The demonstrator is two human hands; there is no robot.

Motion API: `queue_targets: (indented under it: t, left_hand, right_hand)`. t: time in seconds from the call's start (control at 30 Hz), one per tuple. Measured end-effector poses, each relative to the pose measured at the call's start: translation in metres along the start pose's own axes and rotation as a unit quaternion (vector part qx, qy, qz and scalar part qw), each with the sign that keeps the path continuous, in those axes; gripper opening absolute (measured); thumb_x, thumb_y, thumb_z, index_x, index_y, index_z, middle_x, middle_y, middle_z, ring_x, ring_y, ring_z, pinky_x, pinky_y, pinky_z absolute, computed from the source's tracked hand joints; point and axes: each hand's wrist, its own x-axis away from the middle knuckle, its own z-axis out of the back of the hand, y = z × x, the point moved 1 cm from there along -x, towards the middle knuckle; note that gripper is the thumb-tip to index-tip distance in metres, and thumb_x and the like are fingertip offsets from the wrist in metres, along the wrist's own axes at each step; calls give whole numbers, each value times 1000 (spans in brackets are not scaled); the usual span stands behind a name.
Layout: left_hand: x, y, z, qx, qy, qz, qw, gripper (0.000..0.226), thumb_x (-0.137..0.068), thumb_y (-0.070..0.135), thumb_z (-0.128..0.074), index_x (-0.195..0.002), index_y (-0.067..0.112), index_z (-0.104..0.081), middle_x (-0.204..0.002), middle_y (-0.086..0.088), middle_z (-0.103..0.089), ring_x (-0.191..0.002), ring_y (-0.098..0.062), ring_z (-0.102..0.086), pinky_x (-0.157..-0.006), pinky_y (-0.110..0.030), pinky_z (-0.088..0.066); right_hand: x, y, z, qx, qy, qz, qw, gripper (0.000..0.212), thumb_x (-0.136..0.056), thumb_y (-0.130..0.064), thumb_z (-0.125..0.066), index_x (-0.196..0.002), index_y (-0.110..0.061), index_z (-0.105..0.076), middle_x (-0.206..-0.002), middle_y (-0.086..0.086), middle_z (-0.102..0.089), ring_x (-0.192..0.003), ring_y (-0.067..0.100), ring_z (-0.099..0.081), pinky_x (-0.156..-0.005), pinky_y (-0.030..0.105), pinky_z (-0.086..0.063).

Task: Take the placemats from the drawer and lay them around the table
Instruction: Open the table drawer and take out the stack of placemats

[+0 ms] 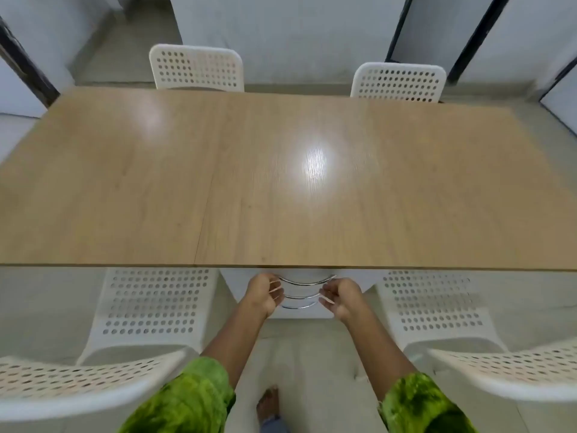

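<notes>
A white drawer unit [299,312] with three curved chrome handles stands under the near edge of the wooden table [281,182]. Its drawers look closed and no placemats show. My left hand [263,293] is at the left ends of the handles [304,282] with its fingers curled toward them. My right hand [343,296] mirrors it at the right ends. The fingertips reach the handle ends, but a grip is not plain to see.
White perforated chairs stand at the near left [150,301], the near right [434,301], the far left [196,68] and the far right [399,84]. Two more chair backs [78,382] curve in at the bottom corners. My foot [268,401] is on the floor below.
</notes>
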Motion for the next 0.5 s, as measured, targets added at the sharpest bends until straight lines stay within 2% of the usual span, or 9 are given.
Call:
queue_targets:
  t: [0.07, 0.17, 0.23, 0.37, 0.43, 0.5]
  left_hand:
    - [-7, 1, -3, -1, -13, -10, 1000, 27, -90, 0, -34, -68, 8, -47, -68, -7, -43, -59, -19, -39, -63, -27, -37]
    - [-10, 0, -7, -23, -19, -10, 1000, 25, -88, 0, -36, -71, 13, -49, -75, -4, -51, -70, -16, -48, -89, -34, -31]
    - [-9, -5, -6, -35, -21, -9, 999, 24, -88, 0, -37, -73, 14, -51, -79, -1, -53, -76, -13, -52, -99, -39, -25]
    - [1, -11, -1, -36, -41, 3, 999, 25, -89, 2, -38, -71, 14, -51, -77, -1, -53, -78, -14, -53, -95, -37, -26]
    - [8, -18, 8, -36, -47, 21, 998, 25, -90, 5, -38, -72, 12, -52, -77, -4, -54, -77, -16, -53, -103, -39, -25]
    - [14, -27, 20, -49, -39, 40, 997, 24, -92, 6, -37, -74, 9, -54, -78, -8, -56, -79, -20, -53, -105, -40, -26]
  right_hand:
    - [-8, 0, -5, -29, -1, -2, 1000, 27, -90, 5, -34, -69, -7, -47, -69, 10, -47, -66, 22, -49, -65, 34, -42]
    - [-13, 2, -9, -82, -8, -18, 996, 28, -91, 6, -34, -68, -5, -46, -71, 12, -49, -65, 23, -48, -65, 32, -43]
    - [-18, 9, -7, -91, -11, -24, 995, 27, -91, 7, -34, -70, -3, -49, -74, 11, -52, -66, 21, -50, -64, 31, -45]
    - [-19, 17, -3, -98, -10, -35, 995, 25, -92, 8, -35, -76, 0, -52, -74, 12, -52, -65, 20, -50, -54, 30, -51]
    - [-15, 25, 2, -112, 3, -47, 993, 25, -91, 12, -34, -77, 0, -50, -73, 13, -51, -63, 20, -48, -44, 23, -53]
    - [-7, 39, 9, -112, 13, -64, 992, 26, -90, 14, -33, -75, 0, -49, -72, 13, -50, -62, 19, -45, -40, 21, -52]
